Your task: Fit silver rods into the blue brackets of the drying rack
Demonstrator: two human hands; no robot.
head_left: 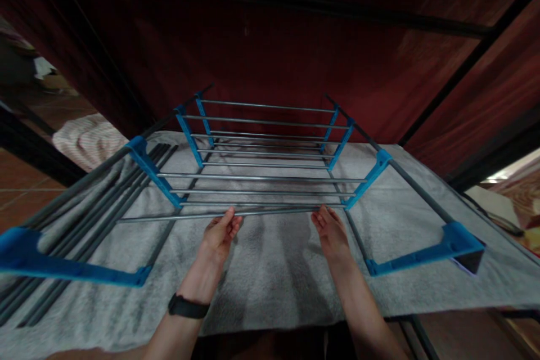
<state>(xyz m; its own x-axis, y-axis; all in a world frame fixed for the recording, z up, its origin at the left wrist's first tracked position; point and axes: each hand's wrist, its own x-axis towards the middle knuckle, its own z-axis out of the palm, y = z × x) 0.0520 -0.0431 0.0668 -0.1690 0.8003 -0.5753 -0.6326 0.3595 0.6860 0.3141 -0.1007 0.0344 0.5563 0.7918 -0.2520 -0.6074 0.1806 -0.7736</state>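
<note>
A thin grey metal rod (pixel 276 212) is pinched between the thumb and fingers of my left hand (pixel 220 230). My right hand (pixel 331 229) pinches the same rod near its right end, and its left end sticks out free to the left. Just beyond lies a rack frame (pixel 422 190) of grey tubes and blue plastic brackets. Thin crossbars (pixel 261 178) span its farther bracket pairs. Closest to me, the left blue bracket (pixel 84 271) and right blue bracket (pixel 422 257) have no crossbar between them.
Several thicker grey tubes (pixel 105 219) lie together on the left. Everything rests on a grey cloth (pixel 270 287). Behind stands a dark red panel (pixel 261 50). A striped cloth (pixel 90 138) is at the far left; a dark flat object (pixel 471 262) sits under the right bracket.
</note>
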